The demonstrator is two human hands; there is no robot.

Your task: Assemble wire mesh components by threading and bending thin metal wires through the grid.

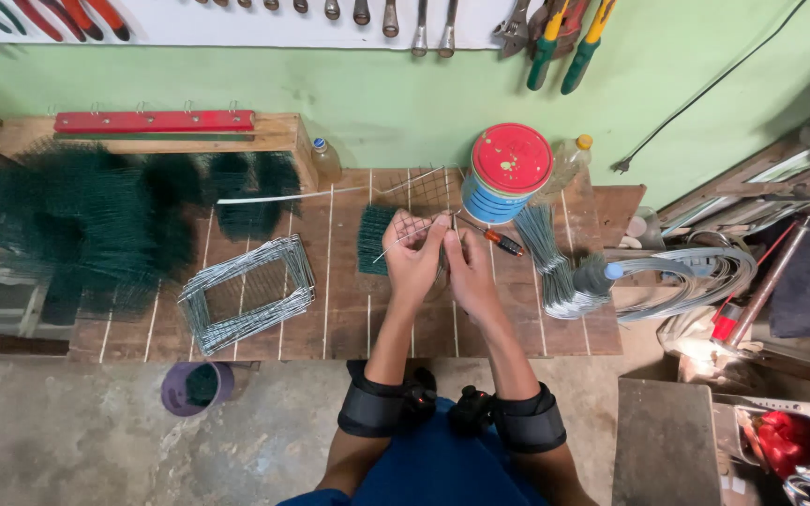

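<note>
Blurred green mesh stack (pixel 77 225); wall tools (pixel 555 37) cut off above.

A plank bench (pixel 264 328) is set against a green wall (pixel 377 103) hung with tools (pixel 555 37), above a grey concrete floor (pixel 77 440).

On your wooden bench (pixel 349 323): a stack of bare wire-mesh frames (pixel 246 292) at left, a red-lidded tin (pixel 508 173) at the back, a red-handled screwdriver (pixel 499 241) beside it, bundled wire rods (pixel 555 267) at right. Pliers (pixel 569 42) hang on your green wall (pixel 396 103).
</note>
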